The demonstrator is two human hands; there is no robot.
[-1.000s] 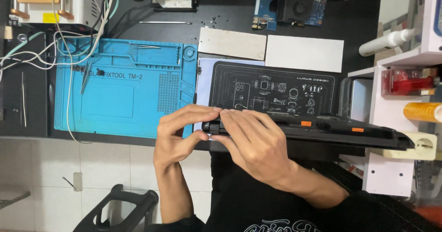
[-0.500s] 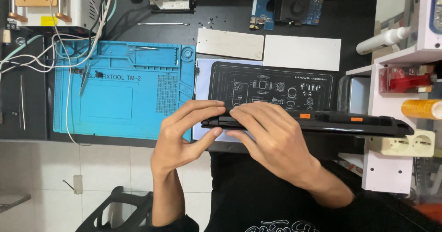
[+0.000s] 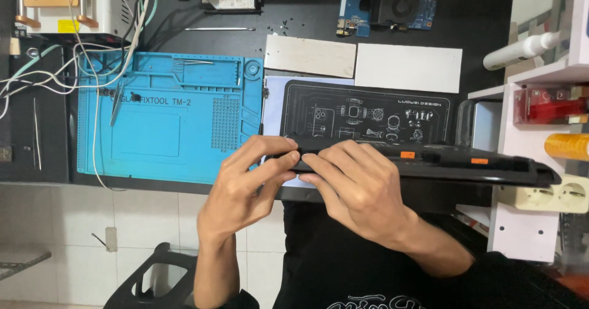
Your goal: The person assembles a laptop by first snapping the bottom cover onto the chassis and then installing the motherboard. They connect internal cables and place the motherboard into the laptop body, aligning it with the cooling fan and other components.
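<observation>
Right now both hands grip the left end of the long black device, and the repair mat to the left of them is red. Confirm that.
Not quite. The head view shows the left hand and the right hand gripping the left end of the long black device, but the repair mat to their left is blue, not red.

2 bare forearms, no sleeves reaching the wrists; left hand (image 3: 245, 192) and right hand (image 3: 356, 189) ungloved. Black shirt (image 3: 343, 266), pale print at 6 o'clock.

Electronics repair workshop; blue repair mat (image 3: 153, 131); circuit board (image 3: 356, 2)
</observation>
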